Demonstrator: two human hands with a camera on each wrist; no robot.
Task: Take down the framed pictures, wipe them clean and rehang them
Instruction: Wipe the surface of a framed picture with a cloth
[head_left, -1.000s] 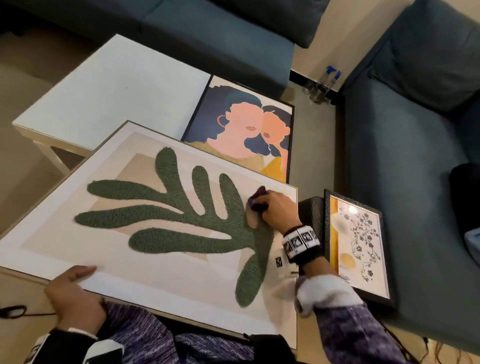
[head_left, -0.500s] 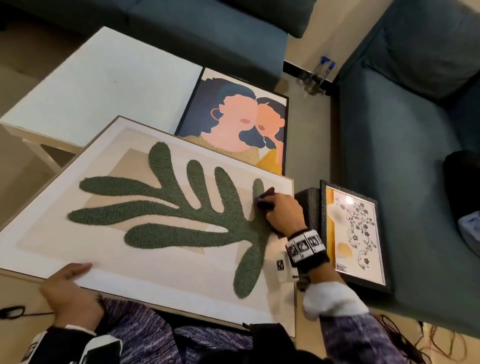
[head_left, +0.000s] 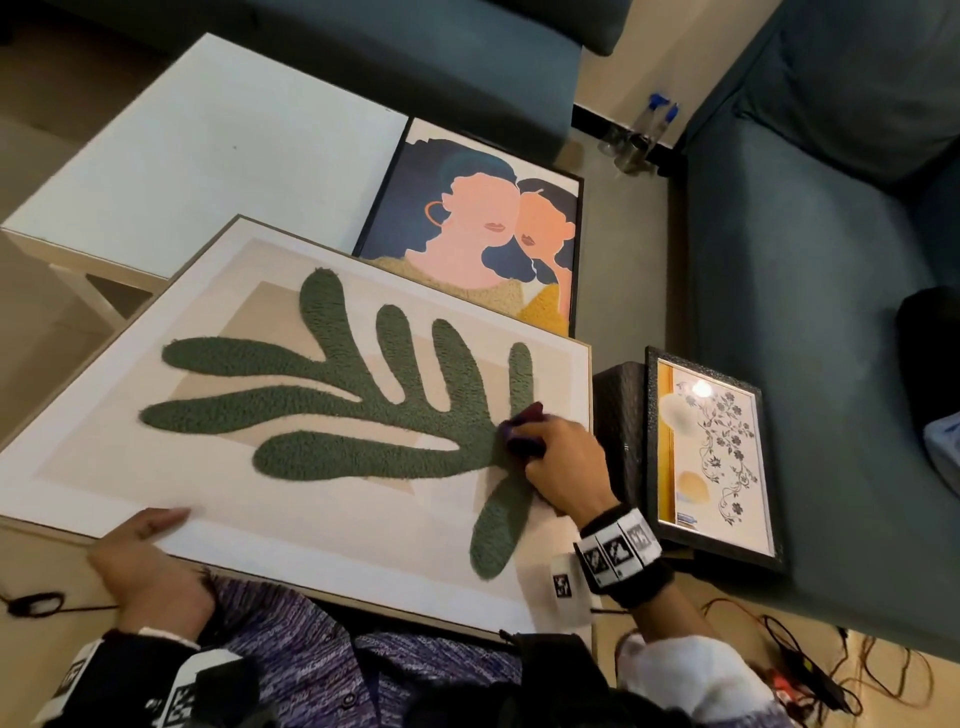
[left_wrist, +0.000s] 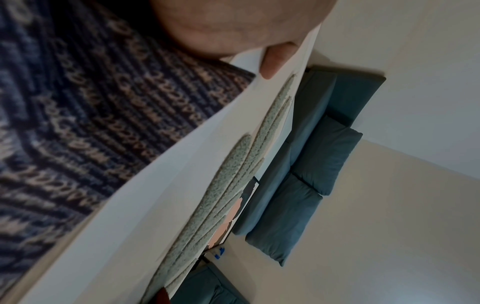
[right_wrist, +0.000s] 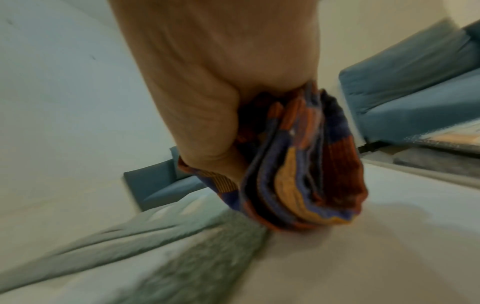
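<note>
While the right hand (head_left: 563, 467) bunches a folded striped cloth (right_wrist: 306, 174) in curled fingers and presses it onto the tufted green leaf, the left hand (head_left: 143, 566) grips the near edge of the large framed picture (head_left: 104, 457), thumb flat on its white border. The frame lies tilted across the lap; probably stiff, broad, awkward rather than heavy, best held by opposite edges.

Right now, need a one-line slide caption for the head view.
Right hand wipes the leaf picture with a folded cloth while the left hand grips its near edge.
</note>
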